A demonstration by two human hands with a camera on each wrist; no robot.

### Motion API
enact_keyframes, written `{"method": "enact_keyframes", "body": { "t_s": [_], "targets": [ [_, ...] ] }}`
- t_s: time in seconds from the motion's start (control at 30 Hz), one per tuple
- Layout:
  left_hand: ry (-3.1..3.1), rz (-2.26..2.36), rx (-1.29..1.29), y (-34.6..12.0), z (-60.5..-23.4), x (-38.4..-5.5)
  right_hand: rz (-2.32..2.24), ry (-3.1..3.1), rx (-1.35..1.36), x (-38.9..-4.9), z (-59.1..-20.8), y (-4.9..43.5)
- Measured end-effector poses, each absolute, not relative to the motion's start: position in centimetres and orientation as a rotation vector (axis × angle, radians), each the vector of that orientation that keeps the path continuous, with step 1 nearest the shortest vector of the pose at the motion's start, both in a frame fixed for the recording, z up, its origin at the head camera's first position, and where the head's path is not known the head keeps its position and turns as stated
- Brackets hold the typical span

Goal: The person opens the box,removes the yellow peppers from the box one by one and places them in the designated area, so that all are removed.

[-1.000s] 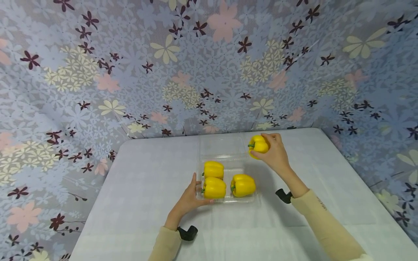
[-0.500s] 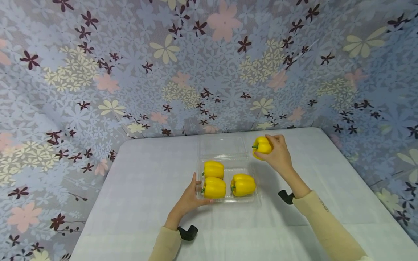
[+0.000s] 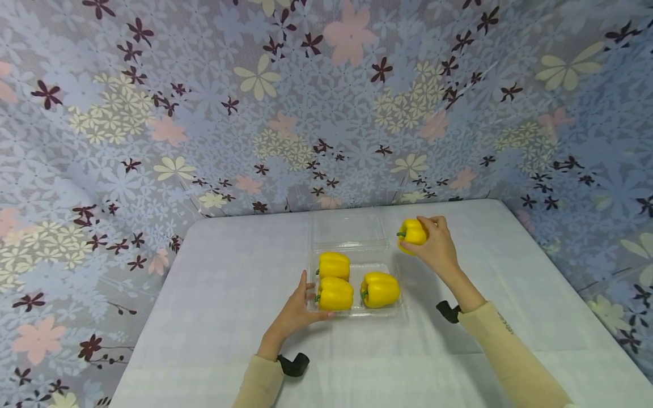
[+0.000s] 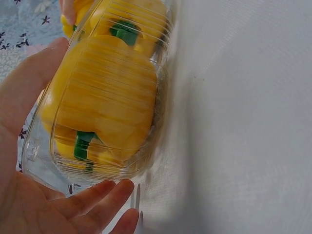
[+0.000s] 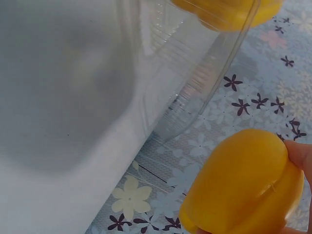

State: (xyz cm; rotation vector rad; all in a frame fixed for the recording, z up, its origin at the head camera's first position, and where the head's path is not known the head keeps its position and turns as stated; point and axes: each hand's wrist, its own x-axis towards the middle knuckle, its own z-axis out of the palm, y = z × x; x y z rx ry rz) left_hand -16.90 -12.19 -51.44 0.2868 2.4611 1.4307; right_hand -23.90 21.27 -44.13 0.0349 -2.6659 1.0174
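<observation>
A green-stemmed yellow bell pepper (image 3: 415, 233), clamped in the right hand's (image 3: 440, 250) fingers, has been drawn slightly farther right of the clear plastic container (image 3: 368, 270) (touched by the left hand (image 3: 296, 309), fingers spread), seemingly kept apart from three similar peppers (image 3: 381, 290) inside.

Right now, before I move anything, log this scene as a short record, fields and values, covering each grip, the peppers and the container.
Container: clear plastic, on a pale table
Lid: open, beyond the container's far side
Inside: three yellow peppers, namely a far-left pepper, a near-left pepper and a near-right pepper
Left grip: at the container's near-left corner, thumb along its near edge
Right grip: holds a fourth pepper, also yellow, green stem pointing left
Backdrop: floral cloth
</observation>
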Motion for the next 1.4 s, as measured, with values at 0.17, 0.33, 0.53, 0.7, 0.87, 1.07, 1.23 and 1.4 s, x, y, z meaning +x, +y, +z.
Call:
{"method": "enact_keyframes", "body": {
  "t_s": [0.17,0.33,0.53,0.7,0.87,1.07,1.23,1.4],
  "targets": [
    [2.466,1.423,0.289,-12.2,-51.3,-16.9,1.006,-2.692,0.019,-23.9,-44.7,21.6],
    [2.457,1.420,0.283,-12.1,-51.2,-16.8,1.012,-2.710,-0.002,-23.8,-45.3,21.7],
    [2.462,1.413,0.268,-12.0,-51.3,-16.9,0.999,-2.703,-0.007,-23.7,-45.6,21.7],
    [2.472,1.411,0.267,-12.1,-51.4,-17.0,0.985,-2.734,-0.004,-23.7,-45.7,21.8],
    [2.465,1.428,0.287,-12.2,-51.4,-17.0,0.971,-2.762,-0.008,-23.5,-45.7,21.9],
    [2.455,1.439,0.285,-12.2,-51.5,-17.0,0.960,-2.768,-0.006,-23.4,-46.2,22.0],
    [2.455,1.433,0.281,-12.2,-51.5,-16.9,0.953,-2.787,-0.002,-23.3,-46.7,22.0],
    [2.467,1.423,0.279,-12.2,-51.5,-16.8,0.952,-2.806,-0.004,-23.1,-47.0,22.1]
  ]
}}
